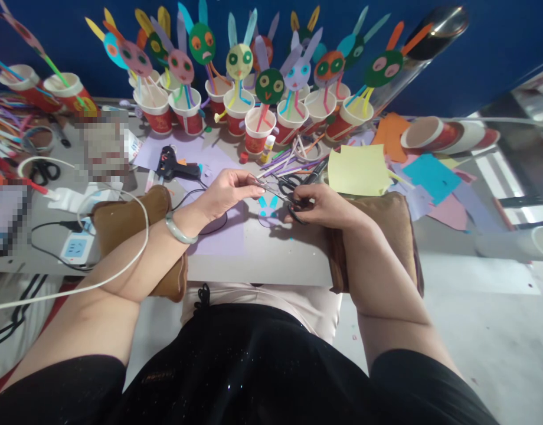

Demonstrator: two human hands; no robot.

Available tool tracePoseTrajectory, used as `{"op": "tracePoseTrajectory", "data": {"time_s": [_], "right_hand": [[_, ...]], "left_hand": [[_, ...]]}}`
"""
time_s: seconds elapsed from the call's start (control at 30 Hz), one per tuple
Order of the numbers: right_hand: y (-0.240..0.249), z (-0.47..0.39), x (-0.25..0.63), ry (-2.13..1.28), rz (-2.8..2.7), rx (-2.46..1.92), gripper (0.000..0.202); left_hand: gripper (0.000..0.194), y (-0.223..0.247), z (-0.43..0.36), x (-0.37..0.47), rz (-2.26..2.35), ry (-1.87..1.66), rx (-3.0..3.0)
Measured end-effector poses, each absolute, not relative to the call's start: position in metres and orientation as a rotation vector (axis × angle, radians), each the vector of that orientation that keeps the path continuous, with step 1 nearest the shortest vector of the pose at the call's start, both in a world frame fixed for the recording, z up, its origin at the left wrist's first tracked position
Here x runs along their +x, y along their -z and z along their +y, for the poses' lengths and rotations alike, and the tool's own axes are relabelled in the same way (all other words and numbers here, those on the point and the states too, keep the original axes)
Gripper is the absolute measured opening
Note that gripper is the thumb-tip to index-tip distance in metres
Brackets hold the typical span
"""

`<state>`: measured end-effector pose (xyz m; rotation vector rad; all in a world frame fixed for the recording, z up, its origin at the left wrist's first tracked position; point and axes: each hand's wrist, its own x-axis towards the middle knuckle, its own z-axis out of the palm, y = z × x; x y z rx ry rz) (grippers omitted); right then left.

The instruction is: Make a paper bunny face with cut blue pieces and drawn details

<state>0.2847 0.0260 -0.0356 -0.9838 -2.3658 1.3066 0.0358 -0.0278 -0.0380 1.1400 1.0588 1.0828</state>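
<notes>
My right hand (322,205) grips a pair of black-handled scissors (298,215), its fingers in the loops and the blades pointing left. At the blade tips, the thumb and fingers of my left hand (229,192) are pinched together. Whatever small piece they hold is too hard to make out. Below the blades, a lavender paper rabbit head (268,217) with bright blue pieces on it lies on the table (271,260). Just behind my hands lies what looks like another pair of black-handled scissors (289,182).
Red-and-white paper cups (259,139) with paper rabbits stand along the blue wall. A black glue gun (178,165) lies left on lavender paper, a glue stick (267,149) stands centrally. Yellow paper (357,170) is at right. Brown cushions (382,230) flank me; a white cable (145,236) crosses the left side.
</notes>
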Motion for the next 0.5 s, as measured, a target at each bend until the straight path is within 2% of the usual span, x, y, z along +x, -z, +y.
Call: {"op": "tracePoseTrajectory", "data": {"time_s": [0.5], "right_hand": [[0.0321,0.0266,0.2864,-1.309,-2.417,-0.973,0.053]], "left_hand": [[0.018,0.0377,-0.0275,0.0351,1.038,-1.063,1.157]]}}
